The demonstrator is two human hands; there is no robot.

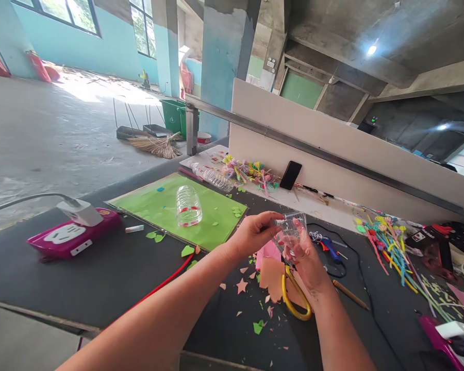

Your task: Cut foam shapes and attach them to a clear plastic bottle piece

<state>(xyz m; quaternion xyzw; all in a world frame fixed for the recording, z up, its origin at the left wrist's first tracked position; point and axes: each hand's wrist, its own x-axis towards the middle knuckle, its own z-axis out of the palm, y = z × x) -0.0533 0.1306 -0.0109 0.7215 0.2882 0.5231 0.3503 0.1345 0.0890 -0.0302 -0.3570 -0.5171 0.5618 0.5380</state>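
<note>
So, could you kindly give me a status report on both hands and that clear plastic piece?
Right hand holding clear plastic piece. Left hand at its edge, grip unclear. Possible clutter: yellow scissors, cut scraps nearby.

Concrete beams [348,49], scissors [284,291] and scraps [242,286] across a worktable [100,278] show a craft workshop

The plastic piece [290,232] is colourless, scissor handles [285,294] yellow, the large sheet [158,206] green.
</note>
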